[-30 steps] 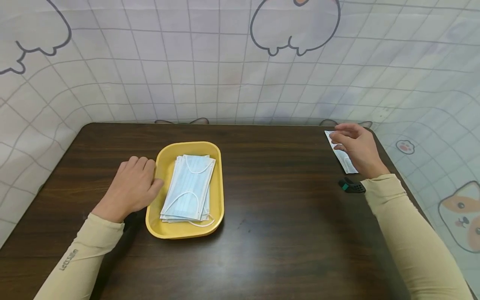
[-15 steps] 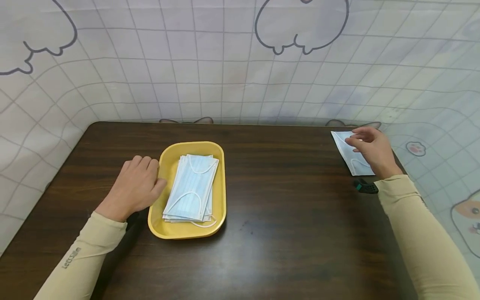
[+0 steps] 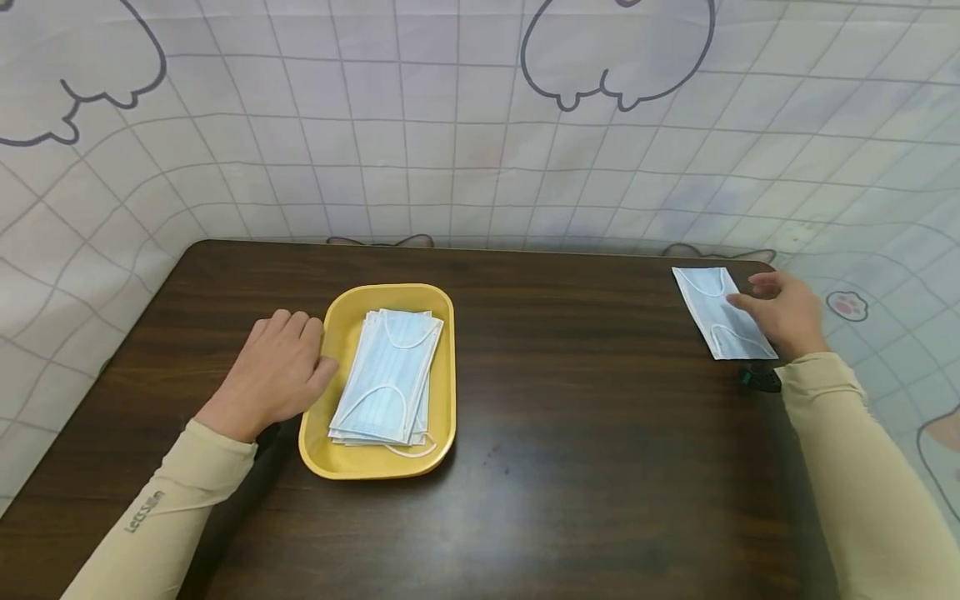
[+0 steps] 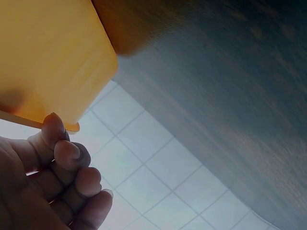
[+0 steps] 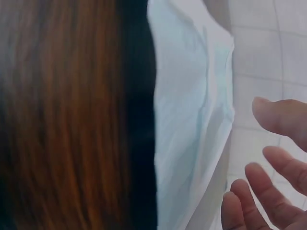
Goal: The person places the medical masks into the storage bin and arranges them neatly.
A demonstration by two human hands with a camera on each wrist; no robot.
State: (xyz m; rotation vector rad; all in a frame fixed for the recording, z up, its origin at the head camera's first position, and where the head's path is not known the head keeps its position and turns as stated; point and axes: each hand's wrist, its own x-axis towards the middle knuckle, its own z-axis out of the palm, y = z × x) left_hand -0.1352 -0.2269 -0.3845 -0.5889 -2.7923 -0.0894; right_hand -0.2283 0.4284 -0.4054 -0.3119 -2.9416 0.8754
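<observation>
On the left of the head view, my left hand [image 3: 266, 375] grips the near-left rim of a yellow tray [image 3: 444, 400], thumb over the edge and fingers curled. In the left wrist view the thumb and fingertips [image 4: 72, 152] meet right at the tray rim [image 4: 72, 127]. A pile of light blue face masks [image 3: 386, 375] with white ear loops lies in the tray. At the far right corner a single face mask [image 3: 708, 308] lies flat. My right hand [image 3: 791, 317] hovers at its right side, thumb and fingers apart with nothing between them.
The dark wooden table [image 3: 585, 400] stretches between tray and single mask. A patterned white cloth [image 3: 480, 150] hangs behind the table and along its sides. A black strap [image 3: 759, 379] shows under the right wrist.
My right hand has drawn back to the right and toward me, uncovering more of the single face mask. The left hand stays at the tray. The whole head view has shifted slightly.
</observation>
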